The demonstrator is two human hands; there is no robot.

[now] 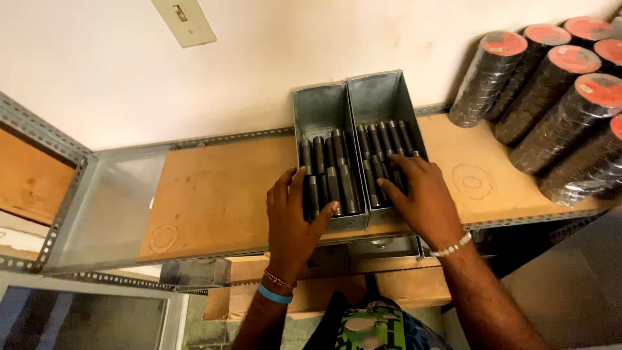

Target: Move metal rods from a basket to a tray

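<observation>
Shelf (214, 194): two metal bins (327, 110) of black bolts (337, 172). Left hand (291, 217), right hand (421, 198) spread flat, gripping nothing. Risk: bins overhang front edge; pressure may tip them.

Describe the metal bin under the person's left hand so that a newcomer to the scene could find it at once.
On the wooden shelf, against the pale wall, two open grey metal bins of dark threaded bolts stand side by side. The left bin is the one that the left hand touches; unlike its neighbour, it lies farther from the stacked red-capped rolls.

Two open metal bins (382, 104) on the shelf hold black bolts (334, 172).
</observation>
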